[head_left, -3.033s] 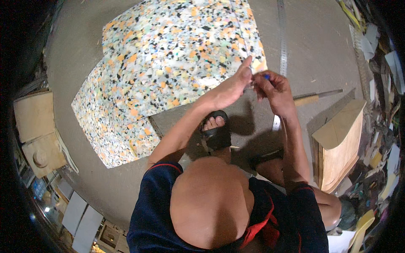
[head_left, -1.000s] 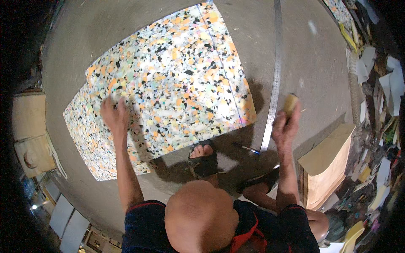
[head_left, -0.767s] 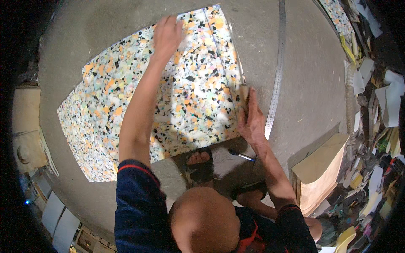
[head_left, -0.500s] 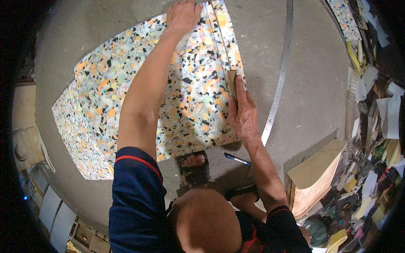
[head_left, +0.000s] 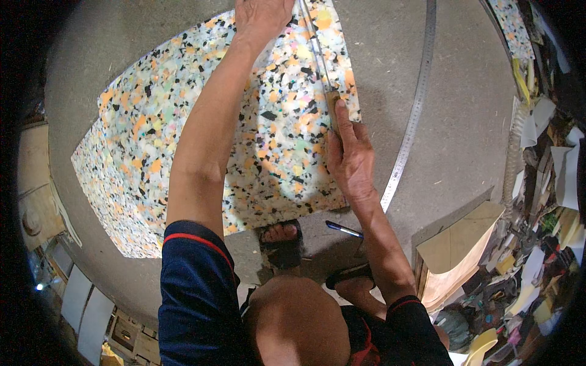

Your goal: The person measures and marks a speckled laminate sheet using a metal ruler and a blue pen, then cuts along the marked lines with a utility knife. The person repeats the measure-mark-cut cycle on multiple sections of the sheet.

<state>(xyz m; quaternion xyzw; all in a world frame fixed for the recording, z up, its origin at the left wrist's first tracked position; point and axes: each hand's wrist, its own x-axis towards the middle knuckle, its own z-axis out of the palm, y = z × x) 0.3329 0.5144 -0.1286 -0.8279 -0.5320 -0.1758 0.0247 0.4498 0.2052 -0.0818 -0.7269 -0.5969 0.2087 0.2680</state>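
Note:
A sheet of speckled multicoloured foam (head_left: pixel 201 122) lies on the floor in front of me. My left hand (head_left: pixel 262 21) presses on its far edge, partly cut off by the top of the view; its fingers look stretched out. My right hand (head_left: pixel 353 152) is closed round the wooden handle of a long thin-bladed knife (head_left: pixel 333 100), forefinger laid along the handle. The blade points away from me over the sheet's right part, close beside a dark line drawn there. Its tip is out of view.
A long steel ruler (head_left: pixel 415 116) lies on the floor right of the foam. A blue-and-white pen (head_left: pixel 343 229) rests near my sandalled foot (head_left: pixel 282 235). A curved board (head_left: pixel 458 238) stands at lower right, beside a heap of scraps (head_left: pixel 525 293). Wooden panels (head_left: pixel 33 158) are at far left.
The view has shifted slightly. My right hand and the knife have moved a little away and left, bringing the blade nearer the drawn line. My left hand still presses the far edge.

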